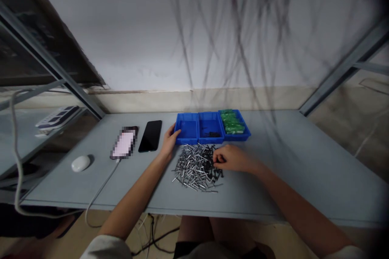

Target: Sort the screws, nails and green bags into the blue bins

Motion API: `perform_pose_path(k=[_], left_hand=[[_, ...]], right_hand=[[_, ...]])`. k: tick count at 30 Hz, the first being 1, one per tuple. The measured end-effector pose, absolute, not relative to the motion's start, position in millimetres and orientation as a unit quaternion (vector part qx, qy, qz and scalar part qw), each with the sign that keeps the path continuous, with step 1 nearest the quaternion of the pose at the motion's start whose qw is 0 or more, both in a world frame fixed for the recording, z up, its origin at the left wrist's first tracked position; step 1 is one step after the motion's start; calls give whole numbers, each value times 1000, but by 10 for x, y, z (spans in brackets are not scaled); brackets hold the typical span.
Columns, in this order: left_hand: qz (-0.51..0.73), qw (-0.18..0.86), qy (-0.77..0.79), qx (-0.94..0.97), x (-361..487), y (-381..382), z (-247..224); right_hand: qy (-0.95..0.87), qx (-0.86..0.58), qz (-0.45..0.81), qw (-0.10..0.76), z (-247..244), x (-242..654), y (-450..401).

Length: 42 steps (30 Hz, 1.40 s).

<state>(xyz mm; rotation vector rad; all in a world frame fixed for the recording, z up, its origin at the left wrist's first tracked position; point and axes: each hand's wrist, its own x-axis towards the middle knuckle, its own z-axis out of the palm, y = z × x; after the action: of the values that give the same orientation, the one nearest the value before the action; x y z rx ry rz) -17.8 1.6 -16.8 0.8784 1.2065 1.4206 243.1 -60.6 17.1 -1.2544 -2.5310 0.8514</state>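
My left hand point(169, 141) holds the near-left corner of the left blue bin point(186, 141), its thumb over the rim. That bin stands in a row with a middle blue bin point(209, 141), which has a few small black pieces point(212, 134) in it. In front of them lies a heap of thin silver metal pins point(194, 168), with black screw-like pieces point(209, 164) along its right side. My right hand point(232, 158) is at the heap's right edge, fingertips pinched among the black pieces. Whatever is between those fingertips is hidden.
A right blue bin point(238, 138) holds green plastic-wrapped packets point(232, 122). To the left lie a black phone point(150, 136), a phone with a lit screen point(124, 142) on a white cable point(101, 188), and a white mouse-like object point(80, 163). Metal posts flank the grey table point(288, 162).
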Motion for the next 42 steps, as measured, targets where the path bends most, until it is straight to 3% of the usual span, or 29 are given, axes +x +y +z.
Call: perform_pose_path(k=[5, 13, 23, 32, 42], left_hand=[[589, 515, 502, 369, -181, 9, -167], [592, 517, 498, 366, -184, 31, -188], [594, 515, 498, 366, -182, 29, -192], [590, 520, 497, 365, -177, 8, -161], [592, 521, 494, 366, -196, 32, -209]], right_hand=[[-838, -421, 320, 133, 190, 2386, -617], [-700, -428, 476, 315, 221, 2426, -563], [-630, -420, 474, 450, 293, 2542, -485], [-558, -462, 460, 513, 271, 2492, -478], [-512, -459, 510, 518, 298, 2466, -486]])
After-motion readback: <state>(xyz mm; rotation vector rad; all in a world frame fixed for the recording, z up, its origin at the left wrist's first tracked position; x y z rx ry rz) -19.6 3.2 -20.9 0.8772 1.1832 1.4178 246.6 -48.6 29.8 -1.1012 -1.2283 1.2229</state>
